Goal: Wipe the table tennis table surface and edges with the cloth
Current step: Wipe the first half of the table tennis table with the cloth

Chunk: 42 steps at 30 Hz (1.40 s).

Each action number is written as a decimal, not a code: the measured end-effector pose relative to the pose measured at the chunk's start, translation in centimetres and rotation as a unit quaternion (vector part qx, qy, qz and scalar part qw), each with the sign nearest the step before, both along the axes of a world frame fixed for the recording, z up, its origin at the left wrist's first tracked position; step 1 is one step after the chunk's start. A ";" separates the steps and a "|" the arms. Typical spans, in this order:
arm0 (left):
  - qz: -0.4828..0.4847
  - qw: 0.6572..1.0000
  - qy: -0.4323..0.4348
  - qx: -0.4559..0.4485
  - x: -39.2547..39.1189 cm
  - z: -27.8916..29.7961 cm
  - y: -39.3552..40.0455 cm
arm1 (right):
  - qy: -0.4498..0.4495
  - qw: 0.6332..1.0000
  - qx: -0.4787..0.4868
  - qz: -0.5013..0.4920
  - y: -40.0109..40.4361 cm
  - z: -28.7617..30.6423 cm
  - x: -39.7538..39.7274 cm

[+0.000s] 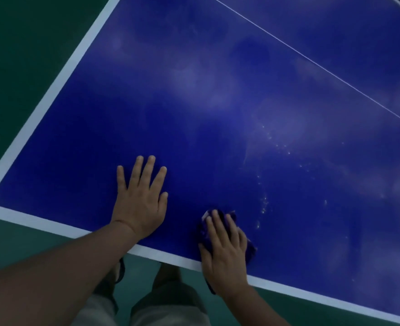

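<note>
While your left hand (140,201) lies flat on the blue surface (194,95) with its fingers straight and spread, your right hand (225,245) presses down on the purple cloth (249,249), fingers straight and lying together on top of it. That cloth sits bunched under your right palm, just inside the white edge stripe (166,256) on the near side, with folds showing past your fingertips and on the right of your hand. Both hands are near each other but apart. Small pale specks (265,203) dot the surface to the right of the cloth, and hazy smears spread across the far part. A thin white centre line (312,60) crosses the surface farther off. Green floor (17,55) shows beyond the table's edges.
</note>
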<state>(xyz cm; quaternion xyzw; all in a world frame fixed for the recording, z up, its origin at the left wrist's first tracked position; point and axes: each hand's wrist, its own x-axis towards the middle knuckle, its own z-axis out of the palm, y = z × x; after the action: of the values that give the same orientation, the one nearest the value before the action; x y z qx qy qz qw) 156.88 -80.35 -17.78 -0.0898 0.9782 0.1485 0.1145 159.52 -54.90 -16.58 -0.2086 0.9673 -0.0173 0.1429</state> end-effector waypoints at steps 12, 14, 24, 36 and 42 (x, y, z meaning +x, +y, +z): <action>0.057 0.998 0.018 -0.033 -5.2 -0.7 5.4 | -0.006 0.992 -0.047 0.118 -2.1 -0.2 -17.9; 0.058 0.997 0.017 -0.043 -5.3 -0.9 5.4 | -0.006 0.998 -0.049 0.048 -0.7 -0.2 -18.5; 0.055 0.996 0.026 -0.063 -4.9 -0.9 5.8 | -0.012 0.980 -0.063 0.189 -3.5 -0.6 -18.8; 0.051 0.997 0.034 -0.049 -5.0 -1.0 5.4 | 0.017 0.999 -0.047 0.005 -0.8 -0.7 -17.3; 0.046 0.998 0.026 -0.043 -5.0 -0.6 5.3 | 0.017 0.991 -0.074 0.107 -5.9 -0.8 -24.1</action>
<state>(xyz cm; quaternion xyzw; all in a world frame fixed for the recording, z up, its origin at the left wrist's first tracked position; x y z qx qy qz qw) 151.86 -75.07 -18.33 -0.1358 0.9811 0.1134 0.0780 135.40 -60.83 -17.36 -0.3207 0.9379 -0.0701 0.1118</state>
